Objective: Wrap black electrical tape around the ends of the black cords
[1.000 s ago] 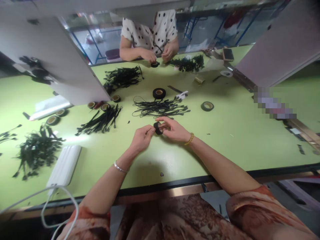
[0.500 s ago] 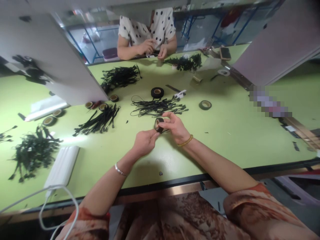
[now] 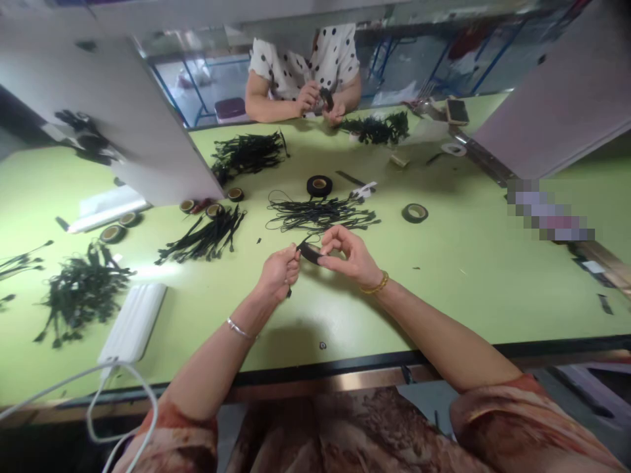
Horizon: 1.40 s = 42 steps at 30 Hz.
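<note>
Black tape roll [image 3: 310,254]: tilted, six o'clock of the cable bundle [image 3: 323,214].
Left hand [image 3: 280,272]: curled, pinching a black cable [image 3: 289,293], angled to one o'clock.
Right hand [image 3: 352,257]: arched, pinching the roll, angled to ten o'clock.

The right fingers [image 3: 331,263] hold a roll of black tape [image 3: 311,254]; the left fingers [image 3: 291,260], just beside it, grip a thin black cable [image 3: 289,293]. Beyond them, a bundle of black cables [image 3: 320,213] lies on the green worktop [image 3: 444,276]; a white power strip [image 3: 135,320] rests well to their left.
</note>
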{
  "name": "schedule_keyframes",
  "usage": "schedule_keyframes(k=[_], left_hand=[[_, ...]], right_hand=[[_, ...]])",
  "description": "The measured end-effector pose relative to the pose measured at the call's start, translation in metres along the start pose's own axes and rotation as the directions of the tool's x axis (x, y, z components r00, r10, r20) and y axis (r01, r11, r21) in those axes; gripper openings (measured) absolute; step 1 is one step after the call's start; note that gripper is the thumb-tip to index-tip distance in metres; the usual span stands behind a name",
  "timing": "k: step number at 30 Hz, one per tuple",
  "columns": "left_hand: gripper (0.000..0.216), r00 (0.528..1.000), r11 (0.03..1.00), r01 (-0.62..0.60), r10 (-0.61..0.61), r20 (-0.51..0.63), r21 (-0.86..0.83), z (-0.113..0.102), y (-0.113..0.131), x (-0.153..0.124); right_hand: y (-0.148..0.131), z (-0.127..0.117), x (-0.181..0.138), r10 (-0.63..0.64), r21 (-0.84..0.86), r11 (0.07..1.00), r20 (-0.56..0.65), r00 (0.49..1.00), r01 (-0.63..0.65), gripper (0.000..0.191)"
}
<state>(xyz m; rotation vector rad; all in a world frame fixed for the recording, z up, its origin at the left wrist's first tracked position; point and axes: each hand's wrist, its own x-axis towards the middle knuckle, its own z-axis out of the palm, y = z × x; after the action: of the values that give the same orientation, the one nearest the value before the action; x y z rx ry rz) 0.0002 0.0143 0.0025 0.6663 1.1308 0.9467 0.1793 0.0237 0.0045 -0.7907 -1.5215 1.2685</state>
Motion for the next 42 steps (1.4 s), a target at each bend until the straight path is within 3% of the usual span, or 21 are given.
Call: schedule_keyframes(k=[5, 10, 13, 19, 22, 26, 29, 32, 39, 42], left_hand=[[0.041, 0.991, 0.997, -0.078, 0.079, 0.109, -0.008, -0.002, 0.004, -0.001], [0.034, 0.971, 0.961, -0.217, 0.195, 0.139, 0.171, -0.004, -0.007, 0.005], [0.029, 0.942, 0.878, -0.335, 0.303, 0.145, 0.343, -0.008, -0.012, 0.011], [0.024, 0.846, 0.566, -0.473, 0.506, 0.168, 0.676, -0.011, -0.011, 0.008], [0.027, 0.793, 0.367, -0.526, 0.538, 0.286, 0.767, -0.008, -0.01, 0.001], [0.029, 0.733, 0.01, -0.554, 0.48, 0.482, 0.833, -0.004, -0.01, -0.007], [0.031, 0.766, -0.158, -0.489, 0.393, 0.509, 0.858, 0.001, -0.01, -0.012], [0.033, 0.823, -0.217, -0.415, 0.324, 0.466, 0.884, 0.006, -0.008, -0.016], [0.036, 0.934, -0.193, -0.197, 0.261, 0.243, 0.961, 0.016, 0.0, -0.02], [0.035, 0.945, -0.079, -0.126, 0.293, 0.144, 0.989, 0.012, -0.002, -0.017]], right_hand=[[0.004, -0.006, 0.004, -0.133, -0.276, 0.951, 0.032, 0.991, 0.137, 0.029], [0.005, -0.008, 0.004, -0.013, -0.456, 0.889, 0.066, 0.998, 0.042, 0.034], [0.011, -0.01, 0.004, 0.033, -0.516, 0.856, -0.014, 0.999, -0.035, 0.05], [0.014, -0.009, 0.006, 0.217, -0.313, 0.922, -0.069, 0.974, -0.228, 0.074], [0.007, -0.003, 0.007, 0.344, -0.148, 0.923, -0.094, 0.934, -0.355, 0.069], [0.0, 0.006, 0.007, 0.486, 0.134, 0.871, -0.092, 0.869, -0.473, 0.052], [-0.001, 0.011, 0.005, 0.527, 0.281, 0.836, -0.167, 0.834, -0.472, 0.056], [-0.002, 0.012, 0.003, 0.475, 0.374, 0.849, -0.235, 0.848, -0.372, 0.057], [-0.008, 0.014, 0.001, 0.326, 0.404, 0.893, -0.283, 0.902, -0.196, 0.055], [-0.012, 0.014, -0.001, 0.259, 0.362, 0.918, -0.244, 0.934, -0.16, 0.053]])
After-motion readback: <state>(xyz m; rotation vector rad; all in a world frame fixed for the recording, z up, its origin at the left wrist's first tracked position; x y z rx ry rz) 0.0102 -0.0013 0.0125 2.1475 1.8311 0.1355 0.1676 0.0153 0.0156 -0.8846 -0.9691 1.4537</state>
